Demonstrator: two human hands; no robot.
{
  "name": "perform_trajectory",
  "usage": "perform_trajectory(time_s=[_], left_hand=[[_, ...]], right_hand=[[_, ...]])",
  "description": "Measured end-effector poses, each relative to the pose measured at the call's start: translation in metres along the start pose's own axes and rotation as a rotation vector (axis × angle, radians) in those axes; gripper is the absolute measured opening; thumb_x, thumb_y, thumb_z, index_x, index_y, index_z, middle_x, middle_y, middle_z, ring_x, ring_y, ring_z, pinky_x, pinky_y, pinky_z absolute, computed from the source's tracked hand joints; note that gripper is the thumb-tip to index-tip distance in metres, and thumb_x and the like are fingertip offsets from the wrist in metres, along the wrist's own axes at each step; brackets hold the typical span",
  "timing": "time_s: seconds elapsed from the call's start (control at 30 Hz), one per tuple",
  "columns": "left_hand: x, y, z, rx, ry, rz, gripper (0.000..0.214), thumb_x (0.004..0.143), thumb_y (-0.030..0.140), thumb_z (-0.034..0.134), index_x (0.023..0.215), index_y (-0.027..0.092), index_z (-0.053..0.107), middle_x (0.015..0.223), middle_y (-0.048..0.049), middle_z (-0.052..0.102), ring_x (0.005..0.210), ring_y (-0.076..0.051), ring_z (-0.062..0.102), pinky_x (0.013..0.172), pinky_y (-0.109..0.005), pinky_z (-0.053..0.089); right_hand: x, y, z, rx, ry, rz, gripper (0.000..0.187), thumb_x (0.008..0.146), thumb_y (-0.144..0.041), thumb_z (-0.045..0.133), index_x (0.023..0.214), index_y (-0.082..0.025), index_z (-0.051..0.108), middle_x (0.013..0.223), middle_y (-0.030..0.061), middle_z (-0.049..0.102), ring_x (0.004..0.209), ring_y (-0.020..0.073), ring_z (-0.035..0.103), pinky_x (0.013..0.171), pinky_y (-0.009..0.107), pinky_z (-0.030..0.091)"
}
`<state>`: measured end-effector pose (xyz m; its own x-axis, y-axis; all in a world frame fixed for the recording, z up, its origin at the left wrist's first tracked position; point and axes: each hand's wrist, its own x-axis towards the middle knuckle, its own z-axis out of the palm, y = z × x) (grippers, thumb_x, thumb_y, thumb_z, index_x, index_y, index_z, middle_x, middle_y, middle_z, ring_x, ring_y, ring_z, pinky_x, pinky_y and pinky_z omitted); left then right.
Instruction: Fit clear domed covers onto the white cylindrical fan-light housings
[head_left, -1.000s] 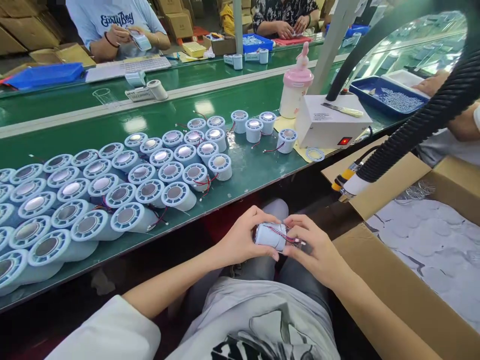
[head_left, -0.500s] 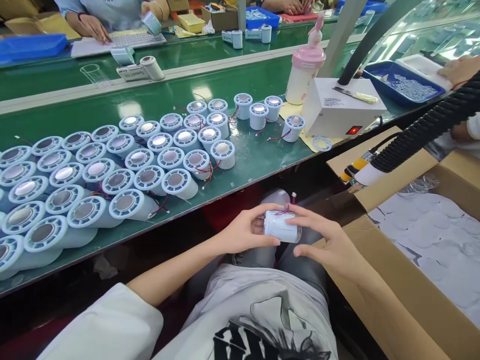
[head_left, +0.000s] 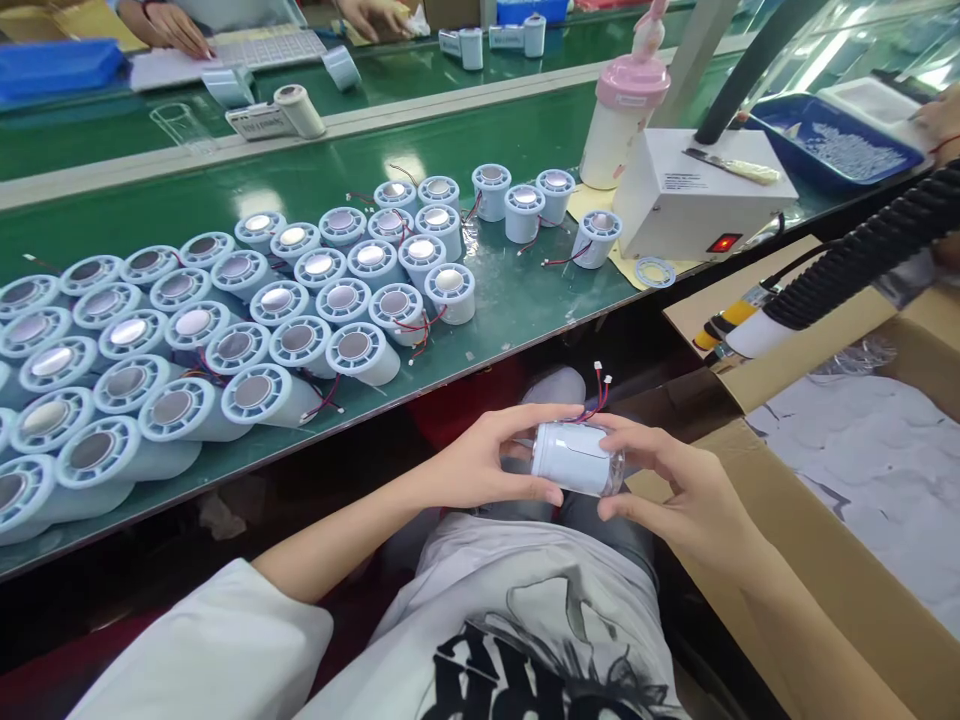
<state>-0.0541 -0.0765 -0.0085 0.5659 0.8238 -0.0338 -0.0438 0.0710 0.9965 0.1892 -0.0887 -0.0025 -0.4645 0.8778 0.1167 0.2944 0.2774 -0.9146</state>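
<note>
Over my lap I hold a light-blue cylindrical housing (head_left: 574, 458), lying on its side, with a clear plastic sleeve or film around it. Red and black wires with small white connectors stick up from its far side. My left hand (head_left: 491, 460) wraps the left end, thumb below and fingers along the far side. At the right end, my right hand (head_left: 675, 480) grips it between fingers and thumb, by the clear rim. Many similar light-blue cylinders (head_left: 298, 340) stand in rows on the green bench, several with wires trailing. A lone cylinder (head_left: 598, 240) stands nearest the white box.
A white machine box (head_left: 705, 200) with a lit red switch stands behind, beside a pink-lidded bottle (head_left: 626, 115). A pale-blue ring (head_left: 655, 272) lies near it. At right are a black corrugated hose (head_left: 862, 255) and an open carton (head_left: 817, 550). Co-workers' hands (head_left: 176, 28) show across the bench.
The housing has turned slightly, and its wires now stand up higher with two connectors showing. My right fingers have closed in on its right end. A co-worker across has put down a cylinder.
</note>
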Motion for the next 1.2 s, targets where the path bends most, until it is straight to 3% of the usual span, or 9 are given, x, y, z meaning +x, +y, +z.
perform_trajectory(time_s=[0.1,0.2,0.37,0.47,0.67,0.8,0.9,1.03,1.2], left_hand=[[-0.001,0.001,0.0,0.016,-0.009,-0.011,0.076,0.069,0.029,0.084,0.138,0.026,0.053,0.134,-0.0109,0.059,0.114,-0.027,0.063,0.091,-0.035,0.056],[-0.003,0.0,-0.001,0.065,-0.018,0.033,0.077,0.068,0.029,0.084,0.138,0.027,0.053,0.133,-0.0114,0.06,0.113,-0.027,0.063,0.09,-0.035,0.056],[-0.003,0.0,-0.003,0.161,-0.04,0.217,0.076,0.066,0.022,0.085,0.136,0.029,0.056,0.139,-0.0102,0.057,0.127,-0.029,0.055,0.102,-0.037,0.048],[-0.003,0.001,-0.004,0.209,-0.049,0.248,0.077,0.067,0.02,0.085,0.137,0.029,0.055,0.14,-0.009,0.057,0.129,-0.028,0.053,0.107,-0.037,0.044],[-0.006,0.003,-0.005,0.233,-0.059,0.204,0.08,0.064,0.019,0.086,0.137,0.029,0.055,0.142,-0.0083,0.056,0.132,-0.028,0.051,0.112,-0.037,0.039],[-0.004,0.001,-0.003,0.026,-0.054,0.034,0.083,0.063,0.017,0.086,0.138,0.029,0.053,0.143,-0.0092,0.054,0.131,-0.028,0.052,0.107,-0.036,0.045],[0.014,-0.008,-0.003,-0.217,0.025,-0.1,0.084,0.06,0.015,0.088,0.137,0.024,0.054,0.14,-0.0117,0.057,0.125,-0.028,0.057,0.104,-0.037,0.046],[0.068,-0.025,0.003,-0.428,0.17,-0.184,0.076,0.054,0.023,0.092,0.124,0.014,0.064,0.124,-0.0138,0.068,0.115,-0.027,0.063,0.102,-0.037,0.045],[0.137,-0.033,0.028,-0.455,0.091,-0.168,0.066,0.055,0.037,0.091,0.112,0.01,0.071,0.108,-0.014,0.073,0.104,-0.025,0.066,0.101,-0.04,0.043]], right_hand=[[-0.001,0.0,0.001,-0.031,-0.006,0.0,0.042,0.076,-0.028,0.081,0.112,-0.029,0.06,0.135,0.0053,0.062,0.112,0.0233,0.065,0.092,0.034,0.057],[-0.001,0.001,0.002,0.079,-0.032,0.057,0.043,0.075,-0.027,0.082,0.112,-0.032,0.059,0.133,0.0014,0.062,0.113,0.0206,0.065,0.092,0.029,0.057],[-0.001,0.001,0.002,0.239,-0.075,0.19,0.042,0.076,-0.025,0.081,0.111,-0.036,0.06,0.124,-0.0039,0.064,0.103,0.0144,0.067,0.091,0.023,0.056],[0.0,0.001,0.002,0.309,-0.09,0.248,0.04,0.079,-0.026,0.079,0.113,-0.036,0.06,0.119,-0.0038,0.064,0.103,0.0131,0.064,0.088,0.021,0.055],[0.001,-0.001,0.003,0.526,-0.121,0.347,0.035,0.081,-0.036,0.076,0.112,-0.032,0.06,0.105,-0.0012,0.067,0.095,0.0136,0.062,0.077,0.019,0.055],[0.004,0.004,0.007,0.634,-0.083,0.384,0.036,0.077,-0.034,0.08,0.108,-0.027,0.062,0.098,0.0004,0.069,0.087,0.0131,0.064,0.071,0.019,0.054],[0.008,0.02,0.015,0.781,0.108,0.393,0.044,0.068,-0.032,0.087,0.104,-0.021,0.064,0.09,0.0036,0.072,0.079,0.0152,0.065,0.067,0.022,0.055],[0.012,0.054,0.028,0.832,0.483,0.321,0.052,0.063,-0.042,0.088,0.102,-0.022,0.059,0.092,0.0026,0.07,0.08,0.0175,0.066,0.069,0.03,0.058],[0.011,0.088,0.028,0.808,0.813,0.234,0.053,0.071,-0.055,0.078,0.104,-0.024,0.051,0.098,0.0016,0.066,0.085,0.0194,0.068,0.08,0.04,0.058]])
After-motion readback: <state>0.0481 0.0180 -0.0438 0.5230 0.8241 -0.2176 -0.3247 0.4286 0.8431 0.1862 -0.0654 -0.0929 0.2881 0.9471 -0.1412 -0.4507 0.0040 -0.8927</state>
